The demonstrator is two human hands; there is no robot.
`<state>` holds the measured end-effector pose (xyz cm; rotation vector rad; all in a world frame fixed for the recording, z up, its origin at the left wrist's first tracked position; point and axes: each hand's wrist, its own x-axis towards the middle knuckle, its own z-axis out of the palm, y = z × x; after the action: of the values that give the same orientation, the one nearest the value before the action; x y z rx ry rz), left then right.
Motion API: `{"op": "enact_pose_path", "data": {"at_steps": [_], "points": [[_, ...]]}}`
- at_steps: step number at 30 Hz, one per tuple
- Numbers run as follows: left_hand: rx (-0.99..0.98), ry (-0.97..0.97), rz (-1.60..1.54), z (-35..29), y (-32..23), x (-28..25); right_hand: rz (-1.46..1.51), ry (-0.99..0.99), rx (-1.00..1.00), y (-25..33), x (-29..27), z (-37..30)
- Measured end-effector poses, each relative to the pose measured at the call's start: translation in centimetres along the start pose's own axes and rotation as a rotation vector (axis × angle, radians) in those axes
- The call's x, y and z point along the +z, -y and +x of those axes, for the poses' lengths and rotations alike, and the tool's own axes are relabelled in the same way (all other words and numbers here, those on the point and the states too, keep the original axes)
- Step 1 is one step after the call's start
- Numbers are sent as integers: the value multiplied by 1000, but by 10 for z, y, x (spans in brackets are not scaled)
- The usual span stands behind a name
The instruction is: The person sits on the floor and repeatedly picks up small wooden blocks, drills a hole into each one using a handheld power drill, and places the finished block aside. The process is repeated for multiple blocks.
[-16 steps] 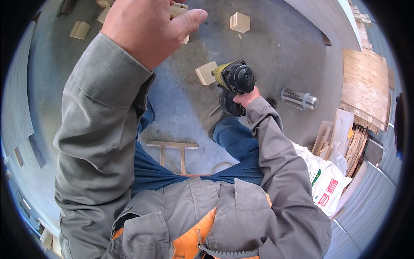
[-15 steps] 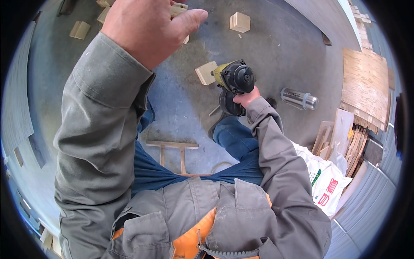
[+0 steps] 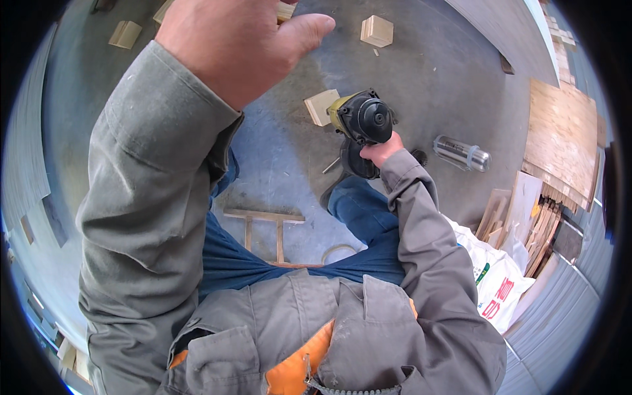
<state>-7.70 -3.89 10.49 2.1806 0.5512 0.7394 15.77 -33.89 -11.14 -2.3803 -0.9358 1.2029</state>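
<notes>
My right hand (image 3: 384,150) is wrapped round the handle of a yellow and black nail gun (image 3: 368,118), which has a round magazine below its head. The gun is above the floor, by my right knee. At the upper left my left hand (image 3: 240,49) is raised close to the view, its thumb stretched out. The top edge cuts off its other fingers. Behind it, a bit of a wooden block (image 3: 286,12) shows in the gap by the thumb, and I see no grip on it. Another wooden block (image 3: 320,107) lies just left of the gun.
More wooden blocks (image 3: 377,30) (image 3: 124,34) lie on the concrete floor. At the right lies a steel flask (image 3: 462,153). Plywood sheets (image 3: 559,131), wood strips (image 3: 542,227) and a white sack (image 3: 490,273) line the right side. A wooden frame (image 3: 263,216) is between my legs.
My left hand has shifted slightly up and to the right. The nail gun stays in my right hand, and the whole view has moved a little.
</notes>
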Motion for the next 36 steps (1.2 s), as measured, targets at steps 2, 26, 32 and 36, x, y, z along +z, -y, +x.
{"op": "enact_pose_path", "data": {"at_steps": [2,26,32,36], "points": [[51,-12,68,-3,-16,-2,-65,11,26,4,-3,-2],[33,136,300,-6,11,2,-169,52,203,-17,-6,-29],[-33,192,354,-7,18,9,-179,93,272,-37,12,-23],[-99,268,422,-11,35,23,-182,62,230,-65,33,-14]]}}
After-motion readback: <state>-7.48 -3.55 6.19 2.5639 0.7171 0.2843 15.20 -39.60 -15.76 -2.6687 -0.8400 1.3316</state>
